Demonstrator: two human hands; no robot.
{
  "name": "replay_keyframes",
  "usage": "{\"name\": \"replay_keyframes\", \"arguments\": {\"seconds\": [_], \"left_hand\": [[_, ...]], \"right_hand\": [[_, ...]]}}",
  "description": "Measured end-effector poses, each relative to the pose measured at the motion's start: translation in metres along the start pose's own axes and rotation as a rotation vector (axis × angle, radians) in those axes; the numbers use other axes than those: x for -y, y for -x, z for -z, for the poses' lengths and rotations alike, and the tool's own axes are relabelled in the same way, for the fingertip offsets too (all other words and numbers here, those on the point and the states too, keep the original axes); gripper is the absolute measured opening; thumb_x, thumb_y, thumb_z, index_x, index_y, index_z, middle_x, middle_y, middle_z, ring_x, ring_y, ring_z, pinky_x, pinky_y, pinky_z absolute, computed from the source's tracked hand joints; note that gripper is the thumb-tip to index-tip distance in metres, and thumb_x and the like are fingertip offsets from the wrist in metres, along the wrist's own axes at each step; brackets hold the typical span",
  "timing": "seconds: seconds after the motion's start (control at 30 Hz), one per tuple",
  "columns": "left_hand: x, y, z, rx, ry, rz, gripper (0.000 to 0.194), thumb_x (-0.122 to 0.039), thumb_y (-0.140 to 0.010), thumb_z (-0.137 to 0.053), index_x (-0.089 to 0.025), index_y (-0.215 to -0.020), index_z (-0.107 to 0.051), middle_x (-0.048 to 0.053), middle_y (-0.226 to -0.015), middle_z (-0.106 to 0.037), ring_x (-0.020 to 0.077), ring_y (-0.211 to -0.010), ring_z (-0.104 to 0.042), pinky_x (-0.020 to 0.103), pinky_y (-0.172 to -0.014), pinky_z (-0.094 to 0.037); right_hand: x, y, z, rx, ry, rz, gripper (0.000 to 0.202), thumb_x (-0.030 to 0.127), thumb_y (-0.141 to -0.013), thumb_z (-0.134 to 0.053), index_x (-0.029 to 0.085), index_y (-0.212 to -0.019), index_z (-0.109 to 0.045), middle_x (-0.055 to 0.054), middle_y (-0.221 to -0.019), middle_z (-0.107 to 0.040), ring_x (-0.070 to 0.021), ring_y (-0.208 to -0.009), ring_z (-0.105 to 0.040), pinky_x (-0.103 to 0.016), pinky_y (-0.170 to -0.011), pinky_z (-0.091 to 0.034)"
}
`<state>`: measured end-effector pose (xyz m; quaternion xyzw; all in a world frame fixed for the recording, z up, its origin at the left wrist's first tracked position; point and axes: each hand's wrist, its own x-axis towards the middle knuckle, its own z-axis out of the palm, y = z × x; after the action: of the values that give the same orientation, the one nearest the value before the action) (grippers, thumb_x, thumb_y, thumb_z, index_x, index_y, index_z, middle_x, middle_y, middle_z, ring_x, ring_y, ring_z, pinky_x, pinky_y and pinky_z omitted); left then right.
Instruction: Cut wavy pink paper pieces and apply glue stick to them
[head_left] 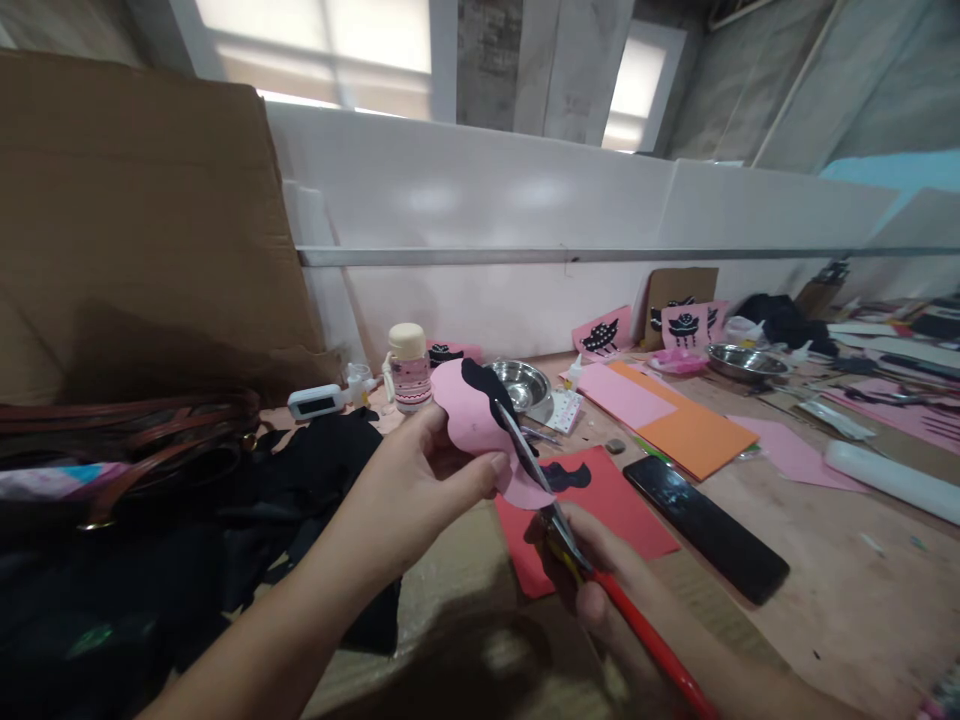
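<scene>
My left hand (442,465) pinches a wavy-edged piece of pink paper (472,425) with a black shape (487,385) along its upper right side. In my right hand (592,570) are scissors (532,460) with a red handle; their blades lie along the right edge of the pink paper. Whether the blades are parted is hard to make out. Below the paper, a red sheet (626,510) with a dark wavy shape (566,477) lies on the table.
A black phone (705,525) lies at right, near orange paper (686,435). Behind my hands stand a bottle with a cream cap (409,365) and a metal bowl (525,385). Black cloth (322,500) and a bag with brown straps (150,460) are at left.
</scene>
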<state>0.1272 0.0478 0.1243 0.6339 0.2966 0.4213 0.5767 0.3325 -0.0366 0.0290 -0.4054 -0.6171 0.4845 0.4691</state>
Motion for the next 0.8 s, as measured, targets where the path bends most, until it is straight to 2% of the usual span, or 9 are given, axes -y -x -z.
{"name": "replay_keyframes", "arguments": {"seconds": [0.13, 0.27, 0.37, 0.53, 0.67, 0.8], "left_hand": [[-0.0015, -0.0007, 0.0002, 0.001, -0.003, -0.01, 0.028, -0.018, -0.085, -0.079, -0.018, -0.113, -0.071, 0.003, -0.108, -0.081, 0.0189, -0.097, -0.076, 0.024, -0.079, -0.06], [-0.0013, -0.0016, 0.0007, 0.004, 0.002, -0.015, 0.028, -0.019, -0.085, -0.079, -0.018, -0.112, -0.071, 0.003, -0.107, -0.081, 0.0185, -0.097, -0.076, 0.023, -0.078, -0.06], [0.0002, -0.0011, 0.0011, 0.007, 0.008, -0.014, 0.026, -0.019, -0.085, -0.079, -0.018, -0.11, -0.072, 0.003, -0.106, -0.081, 0.0183, -0.095, -0.076, 0.023, -0.077, -0.06], [-0.0015, 0.0007, -0.0001, 0.008, 0.03, -0.013, 0.025, -0.019, -0.084, -0.08, -0.017, -0.108, -0.073, 0.004, -0.102, -0.082, 0.0168, -0.089, -0.077, 0.02, -0.072, -0.06], [-0.0058, 0.0009, -0.0013, -0.028, 0.015, -0.068, 0.02, -0.029, -0.088, -0.078, -0.015, -0.103, -0.075, 0.004, -0.091, -0.081, 0.0161, -0.077, -0.076, 0.022, -0.068, -0.062], [-0.0039, 0.0001, 0.0015, -0.055, -0.015, -0.106, 0.014, -0.027, -0.087, -0.08, -0.018, -0.099, -0.079, 0.002, -0.096, -0.084, 0.016, -0.084, -0.077, 0.02, -0.074, -0.062]], "right_hand": [[-0.0076, -0.0013, 0.0025, 0.014, -0.093, 0.031, 0.06, 0.078, -0.085, -0.067, 0.029, -0.119, -0.064, 0.002, -0.087, -0.044, -0.0147, -0.07, -0.035, -0.025, -0.061, -0.035], [-0.0102, -0.0013, 0.0014, 0.001, -0.097, 0.027, 0.06, 0.079, -0.084, -0.068, 0.029, -0.117, -0.064, 0.002, -0.085, -0.043, -0.0147, -0.069, -0.033, -0.026, -0.06, -0.032], [-0.0079, -0.0008, 0.0, -0.031, -0.093, -0.014, 0.063, 0.081, -0.081, -0.069, 0.027, -0.114, -0.065, 0.002, -0.084, -0.043, -0.0153, -0.07, -0.033, -0.026, -0.06, -0.031], [-0.0078, -0.002, -0.0013, -0.061, -0.039, 0.018, 0.067, 0.084, -0.077, -0.068, 0.026, -0.111, -0.067, -0.001, -0.085, -0.051, -0.0168, -0.07, -0.04, -0.028, -0.061, -0.036], [-0.0097, -0.0013, -0.0016, -0.092, -0.02, -0.029, 0.068, 0.085, -0.072, -0.07, 0.028, -0.109, -0.068, -0.002, -0.082, -0.051, -0.0197, -0.071, -0.043, -0.03, -0.061, -0.039], [-0.0116, 0.0004, -0.0008, -0.062, -0.042, -0.025, 0.064, 0.082, -0.076, -0.07, 0.027, -0.109, -0.066, -0.001, -0.083, -0.049, -0.0186, -0.07, -0.042, -0.029, -0.06, -0.039]]}}
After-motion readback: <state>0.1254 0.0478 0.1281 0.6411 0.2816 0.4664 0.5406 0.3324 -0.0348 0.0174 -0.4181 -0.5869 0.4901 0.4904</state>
